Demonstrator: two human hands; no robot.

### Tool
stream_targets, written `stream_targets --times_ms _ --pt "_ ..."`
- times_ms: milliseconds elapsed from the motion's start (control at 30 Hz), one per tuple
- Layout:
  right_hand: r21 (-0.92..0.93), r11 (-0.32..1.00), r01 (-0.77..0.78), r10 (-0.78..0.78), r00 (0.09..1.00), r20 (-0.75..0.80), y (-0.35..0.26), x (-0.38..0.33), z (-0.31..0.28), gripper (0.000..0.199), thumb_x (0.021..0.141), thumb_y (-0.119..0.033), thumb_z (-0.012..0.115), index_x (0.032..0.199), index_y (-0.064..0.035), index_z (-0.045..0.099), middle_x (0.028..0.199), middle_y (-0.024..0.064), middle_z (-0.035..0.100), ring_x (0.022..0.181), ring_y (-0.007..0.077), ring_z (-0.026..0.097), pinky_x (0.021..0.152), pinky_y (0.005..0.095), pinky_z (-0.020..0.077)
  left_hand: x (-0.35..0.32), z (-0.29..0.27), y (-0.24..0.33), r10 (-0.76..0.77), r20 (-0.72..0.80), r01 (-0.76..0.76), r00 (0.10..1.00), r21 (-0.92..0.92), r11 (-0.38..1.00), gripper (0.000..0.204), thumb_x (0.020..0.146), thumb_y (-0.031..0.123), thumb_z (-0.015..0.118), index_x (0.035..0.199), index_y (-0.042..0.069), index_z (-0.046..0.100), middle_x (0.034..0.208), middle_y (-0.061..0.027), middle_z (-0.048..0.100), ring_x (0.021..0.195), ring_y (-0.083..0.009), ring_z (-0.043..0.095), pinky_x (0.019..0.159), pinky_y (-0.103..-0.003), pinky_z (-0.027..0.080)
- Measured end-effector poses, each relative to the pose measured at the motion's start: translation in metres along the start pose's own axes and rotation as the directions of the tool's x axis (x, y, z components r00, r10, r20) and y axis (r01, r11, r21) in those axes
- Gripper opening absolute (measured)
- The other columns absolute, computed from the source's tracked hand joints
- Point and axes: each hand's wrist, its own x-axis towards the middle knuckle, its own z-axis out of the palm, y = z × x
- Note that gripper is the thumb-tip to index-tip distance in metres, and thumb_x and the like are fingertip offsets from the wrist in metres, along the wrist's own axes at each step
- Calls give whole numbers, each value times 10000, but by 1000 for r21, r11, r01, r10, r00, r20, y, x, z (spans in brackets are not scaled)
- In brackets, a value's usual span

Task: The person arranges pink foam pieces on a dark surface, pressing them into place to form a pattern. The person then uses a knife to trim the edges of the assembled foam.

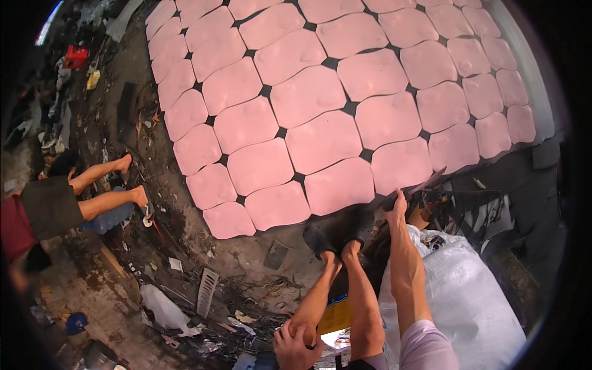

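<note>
Basically: person squatted at the near edge of a bed of pink slabs.
R hand reached to a dark sheet beside the front-row slab; grip hidden, can't tell. L hand curled on a knee, holding nothing. I'd lift slow, w/o nudging neighbours.

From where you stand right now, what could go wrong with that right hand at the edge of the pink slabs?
1. The right hand reaches to the near edge of the pink slabs; a slip could dent or shift the edge slab.
2. The person's feet stand right beside that edge, so a step forward may land on a slab.
3. Debris litters the ground nearby, a likely trip hazard.
</note>
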Motion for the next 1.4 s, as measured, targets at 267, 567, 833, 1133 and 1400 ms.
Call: stream_targets --times_ms 267,567,833,1133,1400 --pt "-693 721 6 -113 988 -109 -55 7 63 763 948 -525 834 1533 -70 657 1347 213 707 1221 360 701 987 505 598 26 -9 19 -134 244 141 960 -10 990 529 822 459 827 1215 111 759 1410 -217 580 1298 -490 551 1034 -630 503" --pt "-454 877 158 -239 963 -125 -22 -25 72 397 992 -335 742 1256 -40 723 1197 142 762 1087 303 709 1004 480 554 28 -3 39 -171 234 170 957 26 985 451 812 410 838 1151 124 756 1404 -213 575 1303 -466 526 1039 -632 455" --pt "157 986 52 -61 997 53 -41 -21 11 152 976 -191 797 1113 -170 737 1084 0 707 981 179 700 897 387 575 37 -9 42 -150 219 143 964 48 989 445 815 406 842 1130 98 781 1394 -181 596 1295 -459 550 1049 -616 467" --pt "-255 884 391 -296 892 342 -164 -173 16 200 968 -80 766 1161 -35 740 1022 0 678 933 121 617 845 305 509 81 -19 67 -163 235 186 958 -80 979 602 831 387 879 1328 90 714 1448 -189 613 1420 -449 509 1137 -637 430" --pt "-321 827 462 -336 863 377 -325 -330 62 154 920 -43 762 1065 -45 710 930 -7 655 815 112 603 749 309 515 238 -102 187 352 27 -348 936 -82 934 1292 753 224 982 1781 61 216 1823 -294 215 1692 -511 183 1335 -723 186"
